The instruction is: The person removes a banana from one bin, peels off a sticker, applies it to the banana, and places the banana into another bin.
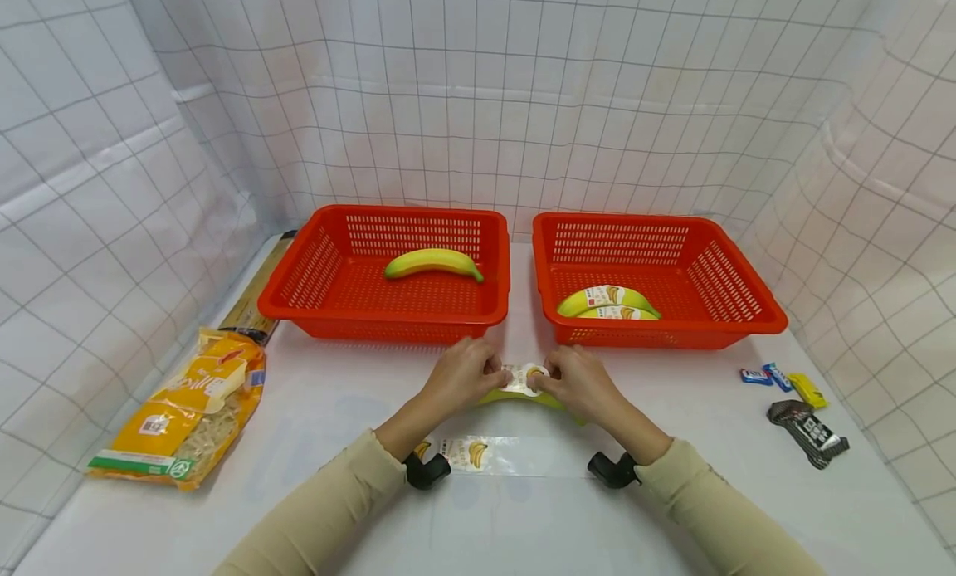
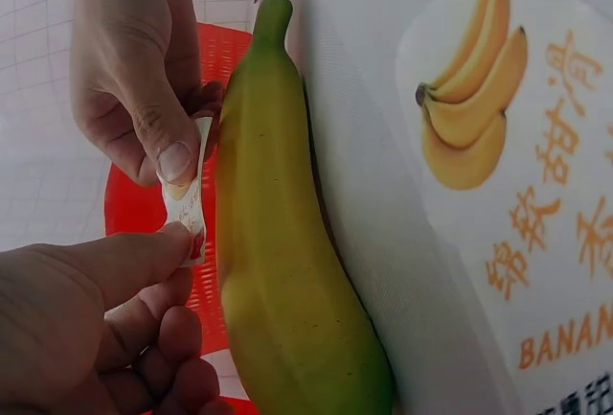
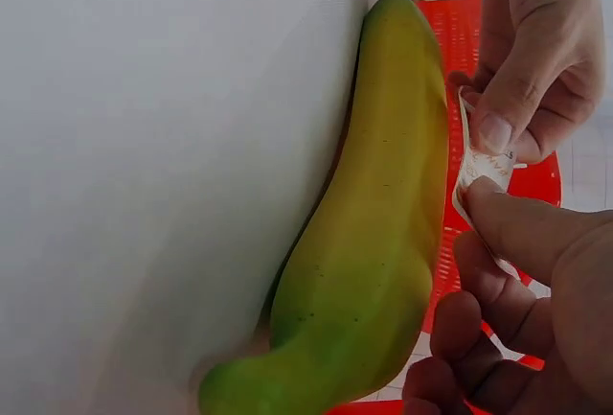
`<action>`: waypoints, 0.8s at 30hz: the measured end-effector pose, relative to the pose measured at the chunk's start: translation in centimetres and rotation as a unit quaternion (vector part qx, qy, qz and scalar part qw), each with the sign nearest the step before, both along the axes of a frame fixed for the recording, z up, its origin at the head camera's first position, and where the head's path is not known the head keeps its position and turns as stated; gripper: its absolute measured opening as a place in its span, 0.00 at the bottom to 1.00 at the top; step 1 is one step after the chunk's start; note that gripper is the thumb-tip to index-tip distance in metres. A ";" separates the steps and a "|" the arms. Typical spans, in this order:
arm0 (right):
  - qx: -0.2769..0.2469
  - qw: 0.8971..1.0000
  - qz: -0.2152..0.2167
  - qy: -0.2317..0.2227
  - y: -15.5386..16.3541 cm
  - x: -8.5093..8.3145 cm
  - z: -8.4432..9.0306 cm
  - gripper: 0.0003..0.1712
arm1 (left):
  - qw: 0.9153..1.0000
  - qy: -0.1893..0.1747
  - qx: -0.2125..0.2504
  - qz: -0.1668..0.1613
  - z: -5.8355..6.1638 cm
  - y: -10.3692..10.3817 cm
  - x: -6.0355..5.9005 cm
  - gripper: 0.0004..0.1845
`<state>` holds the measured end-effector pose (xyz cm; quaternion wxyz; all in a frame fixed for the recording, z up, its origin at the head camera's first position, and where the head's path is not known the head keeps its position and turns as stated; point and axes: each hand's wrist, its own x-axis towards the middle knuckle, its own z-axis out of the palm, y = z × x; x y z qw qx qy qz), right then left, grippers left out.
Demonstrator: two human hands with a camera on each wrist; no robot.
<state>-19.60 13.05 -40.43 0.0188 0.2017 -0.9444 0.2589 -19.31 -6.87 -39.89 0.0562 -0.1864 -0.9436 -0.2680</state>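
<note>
A yellow-green banana [image 1: 524,396] lies on the white table in front of the two baskets. Over its far side, my hands hold a white banana sticker [image 1: 517,378] between them. My left hand [image 1: 461,370] pinches its left end with thumb and finger, and my right hand [image 1: 581,380] pinches the right end. In the left wrist view the sticker [image 2: 189,195] curves slightly beside the banana [image 2: 273,214]. The right wrist view shows the sticker [image 3: 484,171] right at the banana's edge. Below my hands lies a clear strip [image 1: 515,456] with printed banana stickers.
A red basket [image 1: 388,317] at back left holds one plain banana [image 1: 433,262]. The right red basket [image 1: 735,323] holds two labelled bananas [image 1: 635,300]. An orange food bag [image 1: 190,410] stands left; small wrapped snacks [image 1: 807,427] lie at right. Grid-patterned sheets surround the table.
</note>
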 end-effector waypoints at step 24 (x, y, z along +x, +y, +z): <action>-0.043 0.997 0.003 0.059 0.6 0.5 -1.2 0.15 | 0.997 0.079 -0.017 -0.006 -1.4 0.0 0.6 0.11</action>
